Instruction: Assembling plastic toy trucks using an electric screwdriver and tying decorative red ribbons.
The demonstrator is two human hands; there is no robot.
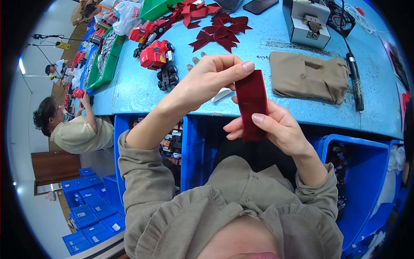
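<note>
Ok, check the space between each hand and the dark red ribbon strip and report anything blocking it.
Nothing visible does. The left hand already holds the dark red ribbon strip at its upper end, and the right hand holds it lower down. The brown cloth lies off to the right.

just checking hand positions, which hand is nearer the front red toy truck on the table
Left. The left hand, high on the ribbon, is just right of the red toy truck; the right hand, lower on the ribbon, is farther right.
</note>
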